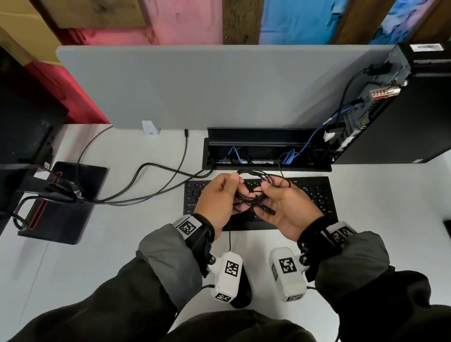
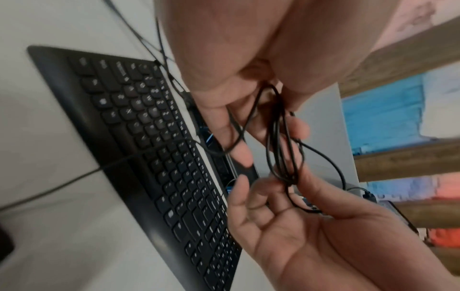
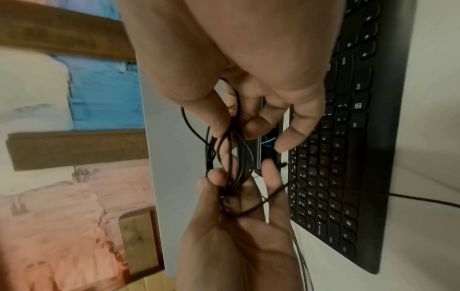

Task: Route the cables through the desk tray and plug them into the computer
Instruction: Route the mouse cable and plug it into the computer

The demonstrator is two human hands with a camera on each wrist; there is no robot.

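Both hands are up over the keyboard (image 1: 260, 200), working the same bundle: left hand (image 1: 216, 200) pinching one side of the coiled black cable (image 1: 252, 193), right hand (image 1: 289, 209) with thumb and fingers curled round the other side, palms turned inward. The loops hang between them, thin and springy, and the wrist views show several turns bunched at the pinch point, with a dark plug end (image 1: 269, 210) lying against the right palm. A single strand trails down from the coil toward the near edge of the tabletop (image 1: 113, 259).

My read is that the coil is being loosened before any routing, and the tidy way is to free that plug end first, keep one hand anchoring the bundle and peel off one loop at a time, otherwise thin wire like this will likely knot on itself.

Now the room to work. Just beyond the keyboard sits the desk tray (image 1: 268, 153), lid raised, blue cables (image 1: 290, 157) and dark leads already lying inside, so the slot looks crowded. Two thicker black leads (image 1: 143, 187) sweep in from the left and enter at its left corner; best feed in clear of them. Right behind stands the grey divider panel (image 1: 200, 89), closing off the back, so approach has to come from above and in front. Far right, the computer (image 1: 422, 109) stands with its rear ports facing the tray, several already taken, though which are free I can't tell from here
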